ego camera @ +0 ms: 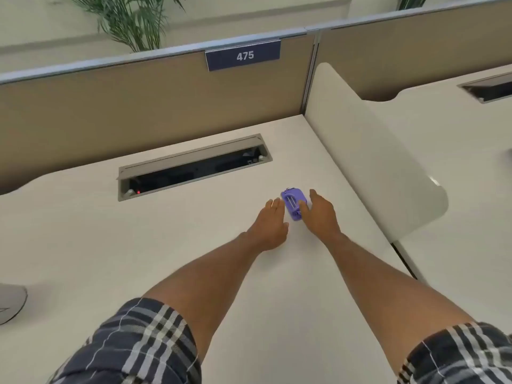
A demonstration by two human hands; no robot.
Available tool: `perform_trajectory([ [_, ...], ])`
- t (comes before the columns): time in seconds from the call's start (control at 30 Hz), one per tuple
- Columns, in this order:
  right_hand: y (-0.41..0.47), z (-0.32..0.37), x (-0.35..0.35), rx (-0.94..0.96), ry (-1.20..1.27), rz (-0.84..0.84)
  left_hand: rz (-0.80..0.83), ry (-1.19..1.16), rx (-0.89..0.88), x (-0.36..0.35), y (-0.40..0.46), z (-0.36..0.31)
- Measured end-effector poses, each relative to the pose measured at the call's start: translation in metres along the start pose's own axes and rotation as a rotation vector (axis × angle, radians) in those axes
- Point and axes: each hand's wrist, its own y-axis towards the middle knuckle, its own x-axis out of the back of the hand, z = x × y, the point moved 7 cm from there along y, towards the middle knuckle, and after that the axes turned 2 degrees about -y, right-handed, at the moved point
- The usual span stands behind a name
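A small purple plastic object with a pale slot along its top lies on the white desk, a little right of centre. My left hand lies flat on the desk just left of it, fingers straight, fingertips close to its left edge. On its right side is my right hand, fingers extended, the thumb touching the object's near right edge. Neither hand is wrapped round it.
An open cable tray is set into the desk behind the hands. A tan partition with a "475" sign closes the back. A white side divider stands to the right. A grey object sits at the left edge.
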Motion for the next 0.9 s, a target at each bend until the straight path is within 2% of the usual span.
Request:
perform_trajectory([
  [0.13, 0.01, -0.011, 0.002, -0.132, 0.076, -0.021, 0.007, -0.143, 0.047, 0.0, 0.008, -0.01],
  [0.3, 0.014, -0.019, -0.01, -0.217, 0.158, 0.038, 0.163, -0.228, 0.14, -0.015, 0.01, -0.006],
  [0.47, 0.007, -0.025, -0.018, -0.29, 0.271, 0.044, 0.17, -0.348, 0.194, -0.014, 0.001, -0.002],
  [0.73, -0.038, -0.008, -0.044, -0.338, 0.45, 0.048, -0.116, -0.673, 0.172, 0.001, -0.038, 0.022],
  [0.9, -0.078, 0.032, -0.066, -0.283, 0.532, 0.087, -0.308, -1.028, 0.286, 0.007, -0.089, 0.063],
])
